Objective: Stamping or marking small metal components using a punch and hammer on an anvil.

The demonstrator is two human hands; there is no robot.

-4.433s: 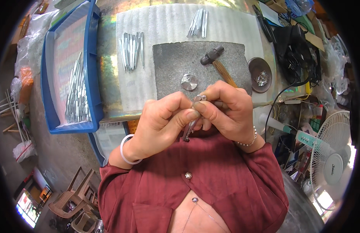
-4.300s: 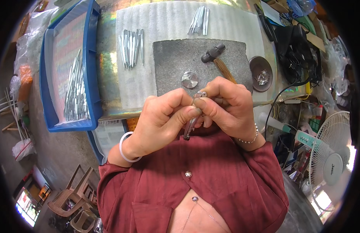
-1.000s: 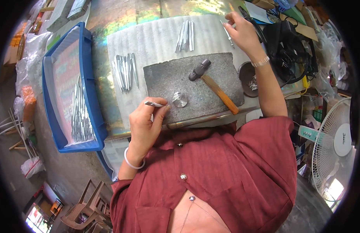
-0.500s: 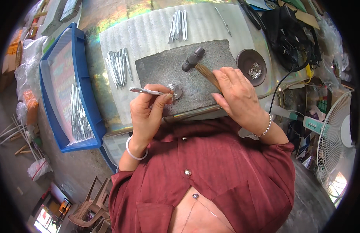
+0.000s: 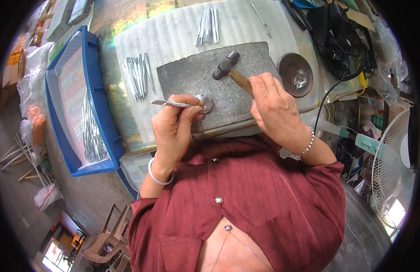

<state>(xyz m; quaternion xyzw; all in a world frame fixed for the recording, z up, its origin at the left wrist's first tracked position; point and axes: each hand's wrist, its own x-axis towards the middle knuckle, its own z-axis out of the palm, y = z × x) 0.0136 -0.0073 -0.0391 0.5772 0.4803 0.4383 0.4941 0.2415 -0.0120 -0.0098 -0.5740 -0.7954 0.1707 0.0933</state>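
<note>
Head view: left hand (image 5: 173, 129) fingers pinch a metal strip (image 5: 170, 103) on the anvil disc (image 5: 204, 103); right hand (image 5: 275, 109) grips the hammer (image 5: 231, 71). Steady the strip flat for striking.

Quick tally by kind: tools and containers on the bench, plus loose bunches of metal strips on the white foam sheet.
Hammer, gripped by the right hand: 1
Stone slab: 1
Round metal anvil by the left hand: 1
Brown dish: 1
Blue tray: 1
Strip bunches on the foam sheet: 2, left bunch and top bunch
Total: 7
</note>
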